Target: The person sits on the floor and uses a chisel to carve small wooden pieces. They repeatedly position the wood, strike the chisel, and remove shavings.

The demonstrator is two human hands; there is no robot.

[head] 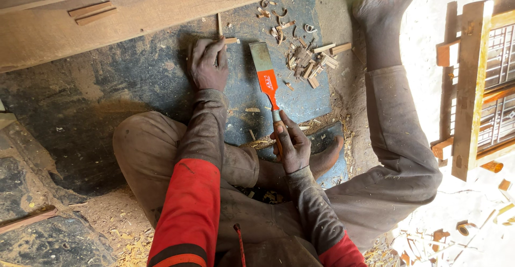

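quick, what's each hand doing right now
Left hand: pressed down on a thin wood strip on the blue mat; whether it grips cannot be told.
Right hand: closed around the chisel handle.

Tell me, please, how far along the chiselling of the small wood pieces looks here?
Some cutting looks done: short offcuts and curled shavings lie in a heap on the blue mat. In hand now: the left hand pins a thin wood strip to the mat, and the right hand grips the orange-handled chisel, blade off the strip. That strip remains uncut; more sticks wait on the plank.
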